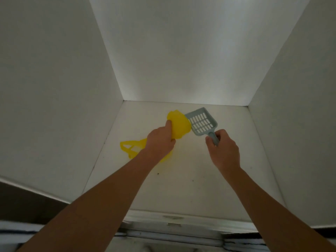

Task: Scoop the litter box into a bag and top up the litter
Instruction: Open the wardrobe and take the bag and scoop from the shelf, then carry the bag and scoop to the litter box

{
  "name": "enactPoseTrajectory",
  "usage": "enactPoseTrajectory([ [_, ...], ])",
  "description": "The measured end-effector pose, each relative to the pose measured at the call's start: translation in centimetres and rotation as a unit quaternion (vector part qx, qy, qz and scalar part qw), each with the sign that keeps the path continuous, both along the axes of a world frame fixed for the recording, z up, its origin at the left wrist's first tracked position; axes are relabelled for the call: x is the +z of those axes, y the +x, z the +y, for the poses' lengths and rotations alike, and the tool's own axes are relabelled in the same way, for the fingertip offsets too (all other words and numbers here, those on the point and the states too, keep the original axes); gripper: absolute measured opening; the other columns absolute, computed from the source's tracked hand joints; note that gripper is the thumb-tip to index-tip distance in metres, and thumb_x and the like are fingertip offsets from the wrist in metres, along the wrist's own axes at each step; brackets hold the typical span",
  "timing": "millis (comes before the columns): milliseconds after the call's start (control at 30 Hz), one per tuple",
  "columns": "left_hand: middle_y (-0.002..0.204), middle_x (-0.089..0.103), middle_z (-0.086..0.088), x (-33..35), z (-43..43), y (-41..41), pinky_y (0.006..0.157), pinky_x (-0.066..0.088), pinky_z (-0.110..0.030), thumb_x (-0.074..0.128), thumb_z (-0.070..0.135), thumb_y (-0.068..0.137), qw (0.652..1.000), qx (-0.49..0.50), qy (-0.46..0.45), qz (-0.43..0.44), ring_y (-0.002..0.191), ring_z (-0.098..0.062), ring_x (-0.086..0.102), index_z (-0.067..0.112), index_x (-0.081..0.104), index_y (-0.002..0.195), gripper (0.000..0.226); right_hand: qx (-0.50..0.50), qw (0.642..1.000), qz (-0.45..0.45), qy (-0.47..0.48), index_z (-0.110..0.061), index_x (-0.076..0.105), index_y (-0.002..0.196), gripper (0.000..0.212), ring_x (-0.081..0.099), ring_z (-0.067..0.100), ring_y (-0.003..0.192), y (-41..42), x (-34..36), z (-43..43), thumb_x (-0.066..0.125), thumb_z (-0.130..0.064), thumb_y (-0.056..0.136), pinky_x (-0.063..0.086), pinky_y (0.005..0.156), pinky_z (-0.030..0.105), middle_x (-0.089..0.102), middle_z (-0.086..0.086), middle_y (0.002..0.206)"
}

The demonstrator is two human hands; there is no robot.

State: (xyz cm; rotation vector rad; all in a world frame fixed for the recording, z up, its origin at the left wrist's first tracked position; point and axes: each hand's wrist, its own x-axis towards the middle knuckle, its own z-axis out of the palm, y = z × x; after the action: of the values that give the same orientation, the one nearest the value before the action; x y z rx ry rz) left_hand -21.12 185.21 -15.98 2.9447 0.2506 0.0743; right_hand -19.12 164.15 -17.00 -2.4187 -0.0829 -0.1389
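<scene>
Both my arms reach into a tall white box [181,188] with a bare floor. My left hand [160,140] grips a yellow plastic bag [179,124], holding its mouth up; the bag's handles [130,148] trail on the floor to the left. My right hand [221,150] holds the handle of a pale blue-grey slotted litter scoop [201,122]. The scoop's front edge touches the bag's mouth. I see no litter in the scoop.
High white walls [54,88] close in on the left, back and right. A few small dark specks [158,173] lie on the floor. The box's front lip [172,218] is at the bottom, with a dark surface beyond it.
</scene>
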Motion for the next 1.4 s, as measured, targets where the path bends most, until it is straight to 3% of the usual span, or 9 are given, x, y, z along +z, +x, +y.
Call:
enactPoseTrajectory([
  [100,0.11,0.063,-0.015,0.2,-0.7,-0.1,0.075,0.046,-0.038,0.055,0.033,0.091,1.0,-0.019,0.013,0.007,0.099,-0.036,0.062,0.011,0.028,0.143,0.062,-0.027,1.0,-0.003,0.01,-0.019,0.053,0.096,0.018,0.056,0.009,0.059,-1.1,0.6,-1.0,0.058,-0.036,0.098,0.044,0.053,0.026,0.058,-0.007,0.072],
  [233,0.106,0.065,-0.012,0.2,-1.4,0.0,0.072,0.047,-0.037,0.054,0.033,0.091,0.997,-0.067,0.024,-0.005,0.094,-0.034,0.064,0.012,0.033,0.137,0.055,-0.07,0.998,-0.002,0.005,-0.019,0.052,0.1,0.019,0.056,0.008,0.057,-3.1,1.6,-2.1,0.054,-0.037,0.099,0.041,0.05,0.023,0.059,-0.007,0.071],
  [367,0.105,0.066,-0.011,0.4,-1.7,0.4,0.073,0.049,-0.036,0.054,0.034,0.091,0.989,-0.136,0.053,-0.033,0.093,-0.031,0.066,0.012,0.032,0.141,0.059,-0.118,0.993,-0.007,-0.026,-0.021,0.052,0.103,0.02,0.059,0.01,0.059,-5.4,2.6,-2.1,0.051,-0.041,0.099,0.05,0.056,0.03,0.06,-0.008,0.072],
  [500,0.107,0.066,-0.011,0.9,-1.6,0.3,0.076,0.049,-0.038,0.055,0.037,0.091,0.976,-0.202,0.068,-0.05,0.095,-0.032,0.065,0.012,0.032,0.142,0.061,-0.16,0.986,-0.008,-0.055,-0.023,0.05,0.101,0.018,0.057,0.01,0.061,-8.6,3.1,-1.6,0.051,-0.041,0.1,0.039,0.052,0.025,0.061,-0.007,0.077],
  [700,0.105,0.067,-0.012,1.3,-2.5,-1.7,0.074,0.049,-0.038,0.056,0.04,0.089,0.956,-0.285,0.054,-0.053,0.094,-0.034,0.066,0.013,0.039,0.132,0.053,-0.214,0.971,-0.014,-0.106,-0.025,0.05,0.098,0.017,0.061,0.018,0.063,-14.2,3.4,-1.7,0.051,-0.042,0.098,0.054,0.062,0.034,0.063,-0.005,0.077],
  [867,0.1,0.068,-0.013,1.9,-6.1,-3.2,0.073,0.049,-0.038,0.059,0.04,0.086,0.936,-0.346,0.022,-0.065,0.093,-0.036,0.066,0.013,0.043,0.124,0.049,-0.283,0.95,-0.028,-0.127,-0.026,0.055,0.098,0.018,0.056,0.011,0.06,-19.1,3.8,-4.2,0.055,-0.044,0.096,0.047,0.055,0.025,0.06,-0.01,0.075],
  [967,0.097,0.068,-0.012,2.1,-8.9,-4.7,0.071,0.049,-0.038,0.06,0.04,0.086,0.917,-0.392,0.006,-0.072,0.091,-0.036,0.066,0.013,0.044,0.122,0.048,-0.32,0.938,-0.036,-0.13,-0.026,0.058,0.101,0.017,0.056,0.01,0.06,-22.4,4.2,-6.2,0.057,-0.042,0.095,0.045,0.054,0.024,0.061,-0.01,0.076],
  [1133,0.098,0.068,-0.01,1.6,-15.0,-8.8,0.07,0.048,-0.036,0.057,0.044,0.087,0.877,-0.474,0.023,-0.074,0.091,-0.035,0.066,0.015,0.041,0.132,0.055,-0.392,0.91,-0.032,-0.133,-0.03,0.056,0.101,0.018,0.066,0.021,0.066,-28.5,3.9,-9.8,0.056,-0.046,0.092,0.057,0.064,0.039,0.068,-0.006,0.078],
  [1400,0.09,0.067,-0.009,1.1,-23.1,-16.1,0.059,0.038,-0.031,0.057,0.04,0.09,0.814,-0.577,0.002,-0.067,0.079,-0.03,0.065,0.011,0.044,0.133,0.053,-0.433,0.885,0.0,-0.171,-0.025,0.063,0.105,0.019,0.061,0.015,0.071,-37.6,2.2,-15.7,0.058,-0.041,0.095,0.039,0.058,0.025,0.067,-0.007,0.091],
])
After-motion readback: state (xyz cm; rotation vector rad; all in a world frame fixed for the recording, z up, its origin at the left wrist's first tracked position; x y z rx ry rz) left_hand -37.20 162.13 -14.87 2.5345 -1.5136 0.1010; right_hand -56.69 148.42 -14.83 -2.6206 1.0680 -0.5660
